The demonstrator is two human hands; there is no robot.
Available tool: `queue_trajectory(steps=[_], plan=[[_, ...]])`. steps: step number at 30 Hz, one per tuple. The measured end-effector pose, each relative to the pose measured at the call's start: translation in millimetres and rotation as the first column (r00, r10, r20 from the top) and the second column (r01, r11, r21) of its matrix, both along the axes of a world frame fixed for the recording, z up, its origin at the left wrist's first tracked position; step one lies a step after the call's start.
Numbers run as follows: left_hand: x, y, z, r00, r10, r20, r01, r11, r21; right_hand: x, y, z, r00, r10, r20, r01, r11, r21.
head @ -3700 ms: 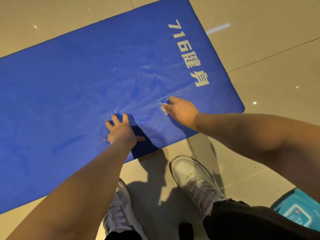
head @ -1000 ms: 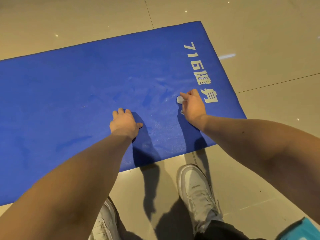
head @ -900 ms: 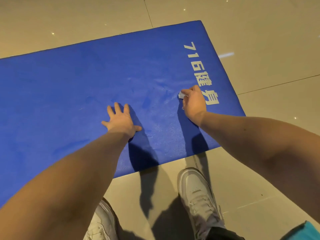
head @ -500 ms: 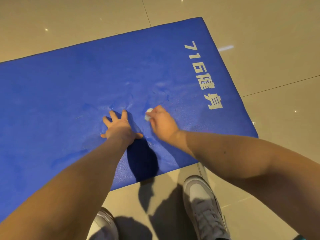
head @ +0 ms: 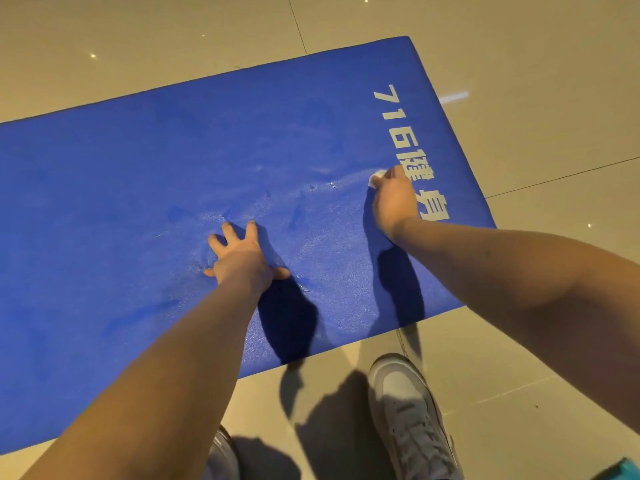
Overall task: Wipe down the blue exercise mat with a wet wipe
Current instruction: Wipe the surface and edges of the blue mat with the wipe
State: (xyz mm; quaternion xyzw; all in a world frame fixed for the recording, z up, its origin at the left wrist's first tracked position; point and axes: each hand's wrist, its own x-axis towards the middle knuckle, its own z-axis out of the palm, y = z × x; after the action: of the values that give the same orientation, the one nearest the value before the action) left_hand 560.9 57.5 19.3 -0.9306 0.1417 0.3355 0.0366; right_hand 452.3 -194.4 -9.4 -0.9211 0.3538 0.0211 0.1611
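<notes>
In the head view the right hand [head: 394, 202], fingers curled round the wet wipe [head: 375, 176], has swept from beside the left hand [head: 242, 258] to the white lettering [head: 398, 126] on the blue exercise mat [head: 138, 202], which lies on the tiled floor [head: 519, 64], while the left hand stays pressed flat with fingers spread, a white shoe [head: 405, 403] near the mat's near edge.

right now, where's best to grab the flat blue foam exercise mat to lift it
Pinch the blue foam exercise mat at its near right corner, coming from the tiled floor side: it lies flat, so only a free edge lets fingers slip under.
</notes>
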Motion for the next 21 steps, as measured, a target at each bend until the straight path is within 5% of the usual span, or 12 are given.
queue_trajectory(steps=[4, 8, 12, 18, 21], plan=[[-0.1, -2.2, 0.3, 1.0, -0.005, 0.014, 0.004, 1.0, 0.026, 16.5, 42.2, 1.4, 0.988, -0.112, 0.11, 0.101, 0.99, 0.101], [-0.9, -2.0, 0.8, 1.0, 0.001, 0.022, -0.002, 1.0, 0.029, 30.8, 95.1, 1.1, 0.958, 0.239, 0.16, -0.269, 0.941, 0.203], [-0.9, -1.6, 1.8, 1.0, 0.008, 0.001, -0.008, 0.999, 0.042, 28.5, 92.6, -9.4, 0.787, 0.604, 0.129, -0.617, 0.78, 0.11], [4.3, -1.1, 1.8, 0.998, -0.008, -0.055, 0.01, 0.999, 0.037, 25.4, -8.6, -8.5, 0.962, 0.262, 0.076, -0.258, 0.965, -0.056], [12.3, -10.1, 6.9, 0.998, -0.031, 0.06, 0.03, 0.999, 0.012, 29.9, -13.2, -11.4, 0.994, 0.063, 0.084, -0.058, 0.996, -0.067]])
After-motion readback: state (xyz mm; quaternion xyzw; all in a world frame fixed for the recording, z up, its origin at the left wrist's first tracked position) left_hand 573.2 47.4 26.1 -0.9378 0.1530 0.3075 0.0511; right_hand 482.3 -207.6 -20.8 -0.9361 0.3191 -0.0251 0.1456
